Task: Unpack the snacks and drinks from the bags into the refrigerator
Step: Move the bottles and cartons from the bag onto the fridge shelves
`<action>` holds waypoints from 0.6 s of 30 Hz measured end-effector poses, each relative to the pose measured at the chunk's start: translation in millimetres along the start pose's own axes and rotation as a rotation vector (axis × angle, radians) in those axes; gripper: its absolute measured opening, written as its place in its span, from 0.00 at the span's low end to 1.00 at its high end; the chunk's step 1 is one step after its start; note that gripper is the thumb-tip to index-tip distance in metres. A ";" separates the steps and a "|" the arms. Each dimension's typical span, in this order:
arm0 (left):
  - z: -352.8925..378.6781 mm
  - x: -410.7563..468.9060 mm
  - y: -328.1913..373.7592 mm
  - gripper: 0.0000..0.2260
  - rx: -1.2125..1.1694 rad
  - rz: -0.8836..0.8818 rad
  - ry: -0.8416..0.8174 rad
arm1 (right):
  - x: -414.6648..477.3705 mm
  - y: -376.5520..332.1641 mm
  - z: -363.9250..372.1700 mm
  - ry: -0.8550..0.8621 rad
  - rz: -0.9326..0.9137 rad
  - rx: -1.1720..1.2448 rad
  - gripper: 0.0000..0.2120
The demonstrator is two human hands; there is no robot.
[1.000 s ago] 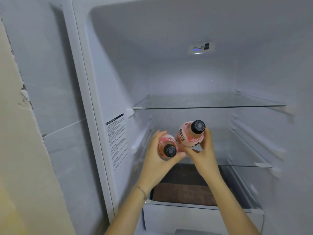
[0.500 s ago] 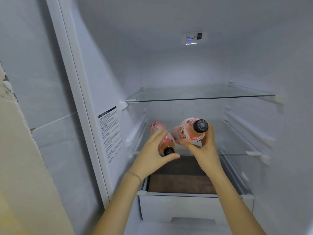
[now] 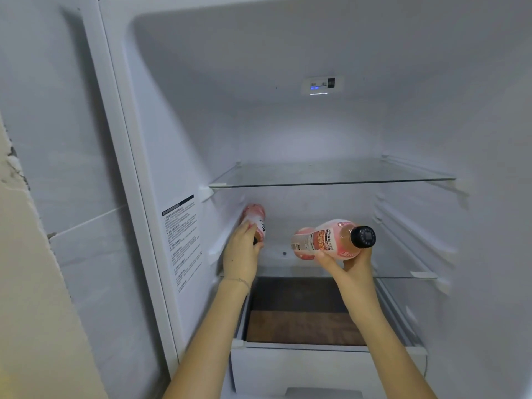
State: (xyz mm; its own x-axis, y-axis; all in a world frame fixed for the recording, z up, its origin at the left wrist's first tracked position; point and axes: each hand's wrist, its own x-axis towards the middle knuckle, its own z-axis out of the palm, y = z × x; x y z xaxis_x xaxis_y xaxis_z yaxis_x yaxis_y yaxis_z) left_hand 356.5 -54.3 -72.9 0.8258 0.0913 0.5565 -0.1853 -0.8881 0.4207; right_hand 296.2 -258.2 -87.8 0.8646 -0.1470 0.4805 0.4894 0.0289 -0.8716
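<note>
Both my arms reach into the open refrigerator (image 3: 178,145). My left hand (image 3: 241,254) grips a pink drink bottle (image 3: 254,218) by its neck end; the bottle lies lengthwise along the left wall over the lower glass shelf (image 3: 397,269), its cap hidden by my fingers. My right hand (image 3: 349,262) holds a second pink bottle with a black cap (image 3: 331,239) from below. That bottle lies on its side in the air above the shelf's middle, cap pointing right towards me.
An upper glass shelf (image 3: 331,184) spans the compartment with nothing on it. A white drawer (image 3: 316,367) with a brown bottom stands pulled out below the hands. A printed label (image 3: 181,237) is stuck on the left inner wall. A tiled wall lies left of the refrigerator.
My left hand has pushed its bottle deeper and to the left, along the wall. The two bottles, close together before, are now apart. My right hand's bottle has turned more sideways.
</note>
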 end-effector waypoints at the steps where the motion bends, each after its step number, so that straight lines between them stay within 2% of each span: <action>1: 2.3 4.6 -1.0 0.22 0.018 0.003 -0.003 | 0.6 0.2 0.5 -0.012 0.002 0.027 0.37; 4: 7.5 17.4 -0.8 0.22 0.073 0.001 0.001 | 3.0 -2.5 3.7 -0.064 0.052 0.188 0.41; 6: 9.5 23.6 -0.9 0.22 0.109 -0.016 0.006 | 4.3 -3.4 7.6 -0.093 0.052 0.224 0.39; 9: 10.8 24.8 -3.3 0.23 0.137 -0.025 0.005 | 2.9 -4.2 15.6 -0.112 -0.002 0.129 0.33; 12: 4.0 10.6 0.6 0.24 0.058 0.017 0.028 | 14.9 -3.3 21.0 -0.100 -0.013 0.057 0.25; 15: -9.9 -21.7 11.8 0.26 -0.038 0.084 0.043 | 34.1 -0.5 23.0 -0.074 -0.015 -0.002 0.25; 18: -22.5 -55.9 19.4 0.28 -0.008 0.099 -0.081 | 44.3 4.8 30.0 -0.053 -0.024 -0.049 0.27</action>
State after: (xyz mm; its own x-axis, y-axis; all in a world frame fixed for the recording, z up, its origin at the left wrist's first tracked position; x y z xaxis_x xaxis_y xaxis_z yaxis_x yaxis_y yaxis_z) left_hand 294.7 -66.5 -79.8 0.8436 -0.0334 0.5360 -0.2716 -0.8875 0.3722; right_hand 340.3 -234.9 -67.8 0.8581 -0.0945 0.5047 0.5049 -0.0228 -0.8628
